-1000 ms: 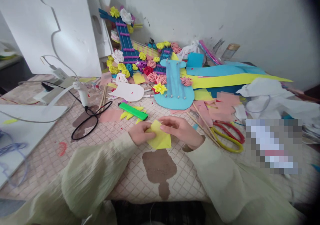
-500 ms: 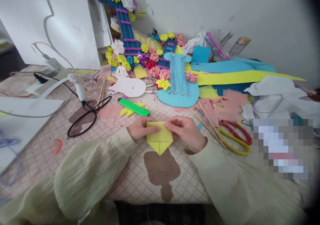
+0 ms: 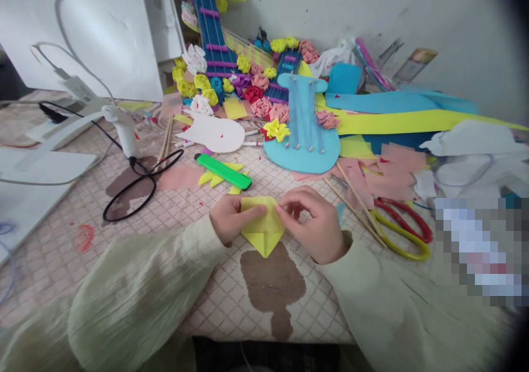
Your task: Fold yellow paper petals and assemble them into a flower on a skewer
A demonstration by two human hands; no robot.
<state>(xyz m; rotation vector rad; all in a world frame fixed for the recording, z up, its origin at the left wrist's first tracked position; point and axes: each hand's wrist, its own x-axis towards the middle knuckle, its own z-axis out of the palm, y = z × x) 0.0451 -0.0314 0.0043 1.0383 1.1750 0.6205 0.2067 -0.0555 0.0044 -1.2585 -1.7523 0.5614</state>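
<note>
A small piece of folded yellow paper (image 3: 263, 230) is held above the table's near middle, its lower end folded to a point. My left hand (image 3: 232, 217) pinches its left side, thumb lying across the front and the other fingers behind. At the upper right edge, my right hand (image 3: 313, 220) pinches the paper between thumb and forefinger; the top right corner there is now slanted. Just beyond my hands lies a green utility knife (image 3: 223, 171) on some yellow paper strips (image 3: 212, 180).
A white glue gun (image 3: 122, 132) with a black cord stands to the left. Scissors (image 3: 403, 234) and wooden sticks (image 3: 359, 206) lie at right. Behind are a light-blue guitar-shaped cutout (image 3: 303, 154), a white cutout (image 3: 219, 133), crepe flowers (image 3: 202, 82) and pink paper pieces (image 3: 390, 173).
The yellow paper's top right corner has gone from square to slanted, folded under my right fingers. My right hand has shifted slightly right and down. The camera view has tilted a little.
</note>
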